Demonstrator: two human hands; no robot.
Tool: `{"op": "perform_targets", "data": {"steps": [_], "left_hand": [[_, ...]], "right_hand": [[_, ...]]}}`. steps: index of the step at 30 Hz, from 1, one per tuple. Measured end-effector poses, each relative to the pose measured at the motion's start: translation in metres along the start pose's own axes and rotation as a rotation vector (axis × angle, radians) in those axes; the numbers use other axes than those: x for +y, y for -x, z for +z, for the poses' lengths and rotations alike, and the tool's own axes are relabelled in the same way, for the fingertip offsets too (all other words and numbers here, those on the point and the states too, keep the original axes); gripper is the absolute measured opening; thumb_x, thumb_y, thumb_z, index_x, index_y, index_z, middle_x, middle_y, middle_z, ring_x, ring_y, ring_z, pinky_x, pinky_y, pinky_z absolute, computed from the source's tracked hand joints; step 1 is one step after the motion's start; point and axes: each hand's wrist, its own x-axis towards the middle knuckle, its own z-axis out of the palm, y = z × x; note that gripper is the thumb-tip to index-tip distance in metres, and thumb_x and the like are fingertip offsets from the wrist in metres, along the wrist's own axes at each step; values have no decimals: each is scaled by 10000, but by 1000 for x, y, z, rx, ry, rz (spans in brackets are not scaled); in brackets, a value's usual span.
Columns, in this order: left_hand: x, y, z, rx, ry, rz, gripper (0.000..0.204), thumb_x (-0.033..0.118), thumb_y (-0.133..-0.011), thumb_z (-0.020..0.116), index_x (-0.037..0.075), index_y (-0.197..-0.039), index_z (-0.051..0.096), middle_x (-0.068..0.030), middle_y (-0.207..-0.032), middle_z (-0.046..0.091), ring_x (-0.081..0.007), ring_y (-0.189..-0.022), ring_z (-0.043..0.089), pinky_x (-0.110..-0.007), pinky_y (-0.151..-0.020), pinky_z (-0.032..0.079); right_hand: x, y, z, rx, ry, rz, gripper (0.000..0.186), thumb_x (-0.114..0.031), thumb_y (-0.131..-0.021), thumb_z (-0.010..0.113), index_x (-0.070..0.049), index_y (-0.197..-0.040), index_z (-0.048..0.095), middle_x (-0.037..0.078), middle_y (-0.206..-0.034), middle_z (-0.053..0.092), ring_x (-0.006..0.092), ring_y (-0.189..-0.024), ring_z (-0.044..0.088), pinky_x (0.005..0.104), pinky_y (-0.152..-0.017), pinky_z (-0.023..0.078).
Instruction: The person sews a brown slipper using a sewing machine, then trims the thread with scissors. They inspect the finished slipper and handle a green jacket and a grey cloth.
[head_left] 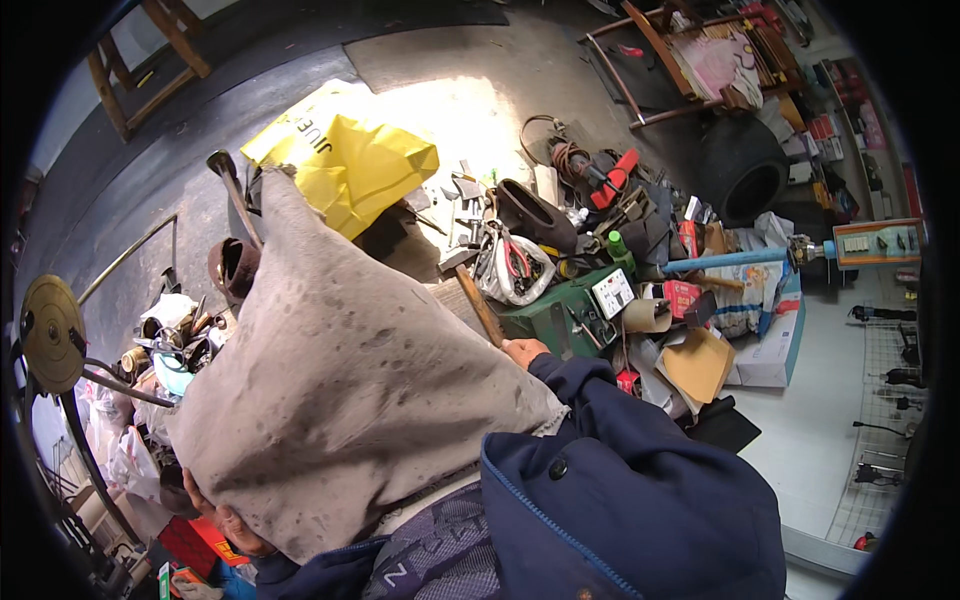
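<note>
A worn grey-beige cloth (350,370), spotted with small holes and stains, lies spread over my lap. Beyond its right edge my right hand (525,352) is closed round a wooden stick (481,305) shaped like a tool handle; whatever may be fixed to it does not show. My left hand (222,518) rests at the cloth's lower left edge, fingers stretched out and apart, partly hidden by the fabric. Past the cloth's far corner stand a dark metal post (235,195) and a rusty round metal piece (233,265).
A yellow bag (345,160) lies ahead. On the right, a green metal box (565,315) stands among tools, small boxes and a blue pipe (725,260). A brass-coloured wheel (53,333) rises at left beside scattered parts. A tire (742,170) and wooden chair (700,60) are farther right.
</note>
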Motion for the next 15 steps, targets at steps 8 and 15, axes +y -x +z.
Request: {"op": "perform_targets", "data": {"steps": [8, 15], "left_hand": [[17, -15, -10, -76, -484, 128, 810, 520, -1012, 391, -38, -1591, 293, -190, -1640, 323, -309, -1524, 286, -441, -1248, 184], [30, -27, 15, -85, -330, 163, 736, 428, -1022, 439, -50, -1571, 330, -195, -1588, 380, -301, -1468, 368, -431, -1215, 254]], "right_hand": [[43, 30, -14, 394, -294, -90, 215, -265, -918, 688, -66, -966, 756, 136, -861, 752, 282, -772, 728, 374, -747, 562], [95, 25, -54, 577, -77, -71, 390, -179, -808, 830, -44, -1138, 671, 97, -878, 687, 242, -717, 686, 362, -701, 561]]}}
